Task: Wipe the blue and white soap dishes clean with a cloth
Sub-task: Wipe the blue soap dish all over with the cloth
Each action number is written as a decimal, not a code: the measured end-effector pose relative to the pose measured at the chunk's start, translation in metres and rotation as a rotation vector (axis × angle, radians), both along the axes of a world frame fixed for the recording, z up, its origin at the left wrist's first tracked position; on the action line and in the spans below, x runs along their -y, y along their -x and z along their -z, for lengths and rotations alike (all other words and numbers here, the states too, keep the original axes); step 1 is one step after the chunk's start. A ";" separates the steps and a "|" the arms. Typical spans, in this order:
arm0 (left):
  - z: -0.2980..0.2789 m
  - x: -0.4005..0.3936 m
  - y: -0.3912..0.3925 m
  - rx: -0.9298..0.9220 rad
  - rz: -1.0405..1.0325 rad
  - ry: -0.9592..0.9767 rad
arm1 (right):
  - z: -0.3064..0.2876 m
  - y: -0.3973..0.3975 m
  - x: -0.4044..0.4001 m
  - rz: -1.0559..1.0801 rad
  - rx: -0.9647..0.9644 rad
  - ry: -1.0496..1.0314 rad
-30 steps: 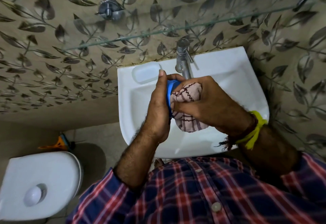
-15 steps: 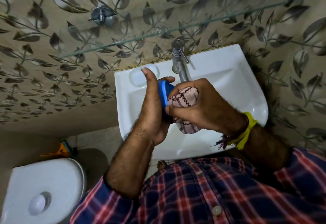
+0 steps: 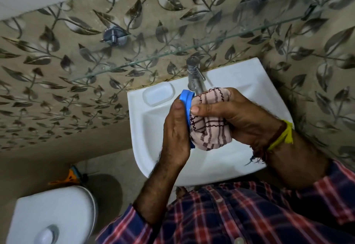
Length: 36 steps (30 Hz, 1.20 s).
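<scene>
Progress: blue soap dish (image 3: 186, 98) is under the cloth now, so the first of the two dishes is mid-wipe by the look of it; how clean it is cannot be told, since only its rim shows.
Left to do: white soap dish (image 3: 158, 94) sits untouched on the back left corner of the washbasin (image 3: 247, 82), just left of the tap (image 3: 194, 74); I judge its wipe has not begun.
Left hand (image 3: 175, 128): held edge-on over the basin, palm towards the right hand, thumb laid along the blue rim and the dish cupped against the palm; the fingers behind the dish are hidden.
Right hand (image 3: 236, 115): curled round a bunched checked cloth (image 3: 208, 126), thumb on top of the wad, pressing it into the open face of the blue dish.
Position of the blue dish: standing on edge between the two hands, above the bowl, just in front of the tap spout and close beside the white dish.
Wrist: a yellow thread band (image 3: 284, 134) on the right one.
Nearby: a toilet lid (image 3: 51, 217) at lower left, well apart from the basin.
</scene>
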<state>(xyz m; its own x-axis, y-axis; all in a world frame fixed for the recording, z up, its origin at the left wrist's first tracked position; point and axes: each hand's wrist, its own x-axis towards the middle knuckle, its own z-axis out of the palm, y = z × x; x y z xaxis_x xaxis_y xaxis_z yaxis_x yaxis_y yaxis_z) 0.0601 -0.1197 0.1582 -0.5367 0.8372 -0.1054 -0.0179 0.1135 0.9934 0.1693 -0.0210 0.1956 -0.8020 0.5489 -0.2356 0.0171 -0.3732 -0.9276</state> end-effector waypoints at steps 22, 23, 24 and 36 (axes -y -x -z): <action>-0.010 -0.010 0.014 0.195 -0.056 0.144 | 0.004 0.005 0.019 -0.066 0.113 -0.363; -0.010 -0.011 0.015 0.211 -0.058 0.153 | 0.005 0.005 0.019 -0.045 0.107 -0.350; -0.010 -0.011 0.015 0.232 -0.066 0.163 | 0.005 0.006 0.019 -0.019 0.095 -0.345; -0.011 -0.017 0.024 0.399 -0.146 0.129 | 0.003 0.004 0.018 -0.124 0.168 -0.567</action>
<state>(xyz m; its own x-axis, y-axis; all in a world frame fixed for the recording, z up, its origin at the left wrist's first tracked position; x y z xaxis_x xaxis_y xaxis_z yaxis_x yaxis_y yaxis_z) 0.0364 -0.1030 0.1695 -0.5440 0.7222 -0.4271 -0.4224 0.2040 0.8831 0.1652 -0.0392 0.1930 -0.8450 0.5311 -0.0626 0.1927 0.1932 -0.9620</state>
